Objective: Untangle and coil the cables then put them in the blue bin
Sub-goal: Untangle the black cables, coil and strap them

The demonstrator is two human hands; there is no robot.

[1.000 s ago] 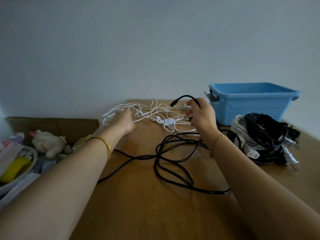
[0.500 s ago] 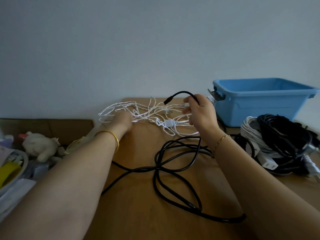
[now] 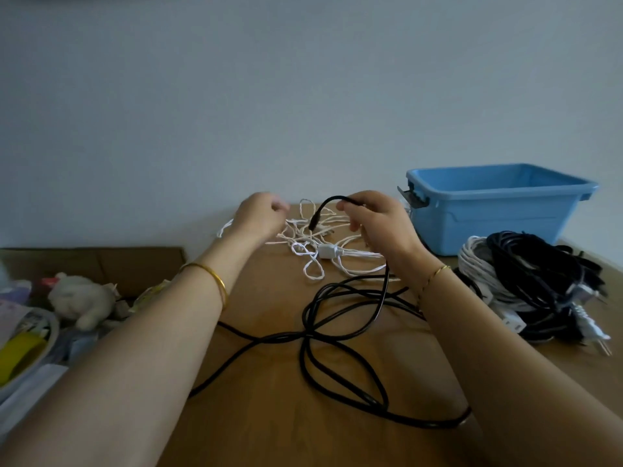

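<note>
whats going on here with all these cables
A person is sorting cables on a wooden table. The right hand holds the black cable up near its end, the rest lying in loose loops. The left hand hovers over the tangled white cable; its grip is blurred. The blue bin stands at the back right.

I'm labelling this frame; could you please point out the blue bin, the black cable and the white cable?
blue bin [image 3: 488, 227]: head view, front wall.
black cable [image 3: 304, 336]: head view, where loops cross.
white cable [image 3: 326, 251]: head view, inline box.
</note>
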